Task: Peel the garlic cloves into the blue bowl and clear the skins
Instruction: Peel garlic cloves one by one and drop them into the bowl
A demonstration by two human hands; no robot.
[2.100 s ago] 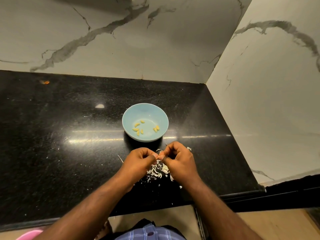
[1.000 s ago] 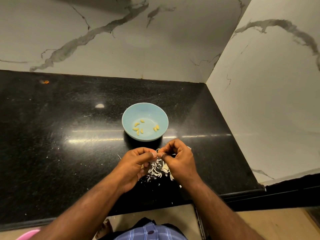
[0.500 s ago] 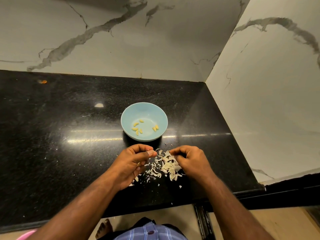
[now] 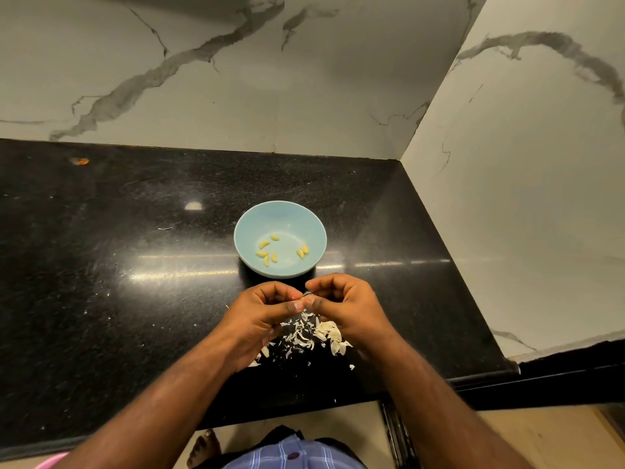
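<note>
My left hand [image 4: 260, 319] and right hand [image 4: 348, 309] meet just above the black stone surface [image 4: 101, 282], fingertips touching, fingers curled in. Between them I pinch a small garlic clove [image 4: 308, 294]; only a thin pale sliver of it shows, so I cannot tell how much skin is on it. Under and between my hands lies a loose heap of white garlic skins [image 4: 311, 336], with a few flakes scattered toward the surface's near edge. The blue bowl [image 4: 280, 211] stands just beyond my hands, apart from them, holding seven peeled yellowish cloves [image 4: 267, 255] in its bottom. Marble-patterned walls [image 4: 304, 79] close the corner behind and to the right.
</note>
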